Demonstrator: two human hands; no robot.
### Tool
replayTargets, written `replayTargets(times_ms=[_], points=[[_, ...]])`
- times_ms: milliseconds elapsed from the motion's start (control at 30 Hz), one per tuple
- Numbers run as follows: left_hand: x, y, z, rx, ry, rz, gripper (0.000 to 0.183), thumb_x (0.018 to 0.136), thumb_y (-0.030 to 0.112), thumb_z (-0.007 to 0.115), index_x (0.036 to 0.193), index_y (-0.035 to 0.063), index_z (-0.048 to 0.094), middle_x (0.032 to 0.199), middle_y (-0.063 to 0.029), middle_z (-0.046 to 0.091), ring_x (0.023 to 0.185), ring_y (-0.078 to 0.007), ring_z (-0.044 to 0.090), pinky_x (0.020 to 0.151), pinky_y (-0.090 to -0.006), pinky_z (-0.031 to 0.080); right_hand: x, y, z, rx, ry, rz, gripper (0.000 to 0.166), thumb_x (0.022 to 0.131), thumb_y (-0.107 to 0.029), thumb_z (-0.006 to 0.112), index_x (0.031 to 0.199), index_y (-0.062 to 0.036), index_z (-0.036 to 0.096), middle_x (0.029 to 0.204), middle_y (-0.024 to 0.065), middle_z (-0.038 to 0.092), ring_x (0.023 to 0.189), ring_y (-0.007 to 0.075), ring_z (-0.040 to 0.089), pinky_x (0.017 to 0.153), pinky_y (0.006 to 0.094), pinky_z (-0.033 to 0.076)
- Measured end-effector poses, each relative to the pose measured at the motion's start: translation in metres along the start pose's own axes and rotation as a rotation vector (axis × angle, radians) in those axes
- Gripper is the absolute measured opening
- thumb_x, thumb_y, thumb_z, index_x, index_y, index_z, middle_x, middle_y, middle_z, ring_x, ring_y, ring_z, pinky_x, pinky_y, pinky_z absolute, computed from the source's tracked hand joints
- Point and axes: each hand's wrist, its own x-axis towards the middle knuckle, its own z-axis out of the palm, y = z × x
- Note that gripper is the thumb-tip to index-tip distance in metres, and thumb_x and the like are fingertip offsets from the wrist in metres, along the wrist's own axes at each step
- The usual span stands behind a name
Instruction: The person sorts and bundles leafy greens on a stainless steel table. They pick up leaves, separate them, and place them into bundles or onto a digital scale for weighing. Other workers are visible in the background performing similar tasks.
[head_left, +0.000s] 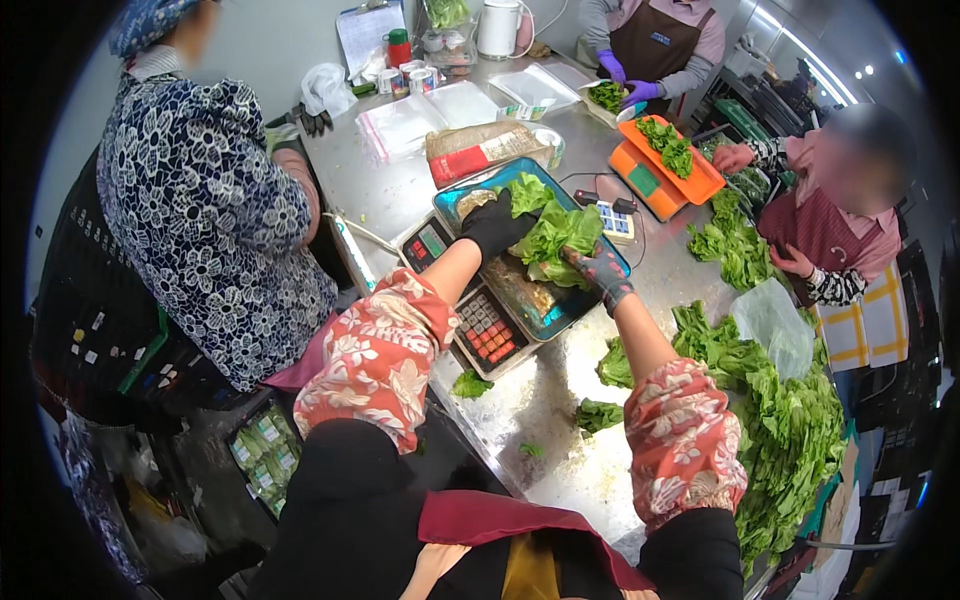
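Observation:
Leafy green lettuce (559, 232) lies over the blue tray (551, 334) of a digital weighing scale (487, 330). My left hand (499, 225), in a black glove, touches the lettuce from the left; its fingertips are partly hidden by leaves. From the right, my right hand (600, 274), in a dark patterned glove, grips the lower side of the same lettuce. The tray's bottom looks wet and brownish. A loose leaf (472, 384) lies beside the scale's lower corner, and more small pieces (598, 415) lie on the metal table.
A large lettuce heap (787, 435) with a plastic bag (772, 326) covers the table's right side. Beyond the tray are an orange scale (649, 176), a power strip (615, 221), a brown-and-red sack (480, 150) and plastic bags (401, 124). Several co-workers stand around the table.

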Motion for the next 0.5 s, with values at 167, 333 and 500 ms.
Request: replayTargets(times_ms=[167,333,500], points=[[-0.001,0.021,0.0,0.123,-0.006,-0.067,0.088,0.077,0.06,0.05,0.136,-0.0005,0.026,0.121,-0.0294,0.048,0.115,-0.0352,0.049,0.095,-0.0385,0.037,0.004,0.017,0.006,-0.352,0.195,-0.149,0.056,0.075,-0.036,0.067,0.12,-0.0076,0.051,0.105,0.0167,0.062,0.098,0.0268,0.059,0.085,0.0333,0.045],[0.004,0.0,0.004,-0.334,0.085,-0.015,0.105,0.073,0.061,0.06,0.14,-0.0018,0.01,0.14,-0.0272,0.025,0.13,-0.0336,0.029,0.104,-0.0359,0.027,-0.009,-0.017,0.002,-0.133,0.017,-0.031,0.059,0.076,-0.038,0.065,0.121,-0.0034,0.049,0.111,0.0154,0.06,0.103,0.0267,0.057,0.086,0.034,0.043],[-0.017,0.012,0.004,-0.114,0.202,0.256,0.106,0.07,0.06,0.063,0.142,0.0052,0.008,0.141,-0.0273,0.021,0.131,-0.038,0.023,0.105,-0.0393,0.024,-0.005,-0.014,-0.005,-0.171,0.077,0.008,0.057,0.075,-0.035,0.066,0.119,-0.0014,0.051,0.111,0.0156,0.06,0.102,0.0272,0.057,0.086,0.0337,0.044]])
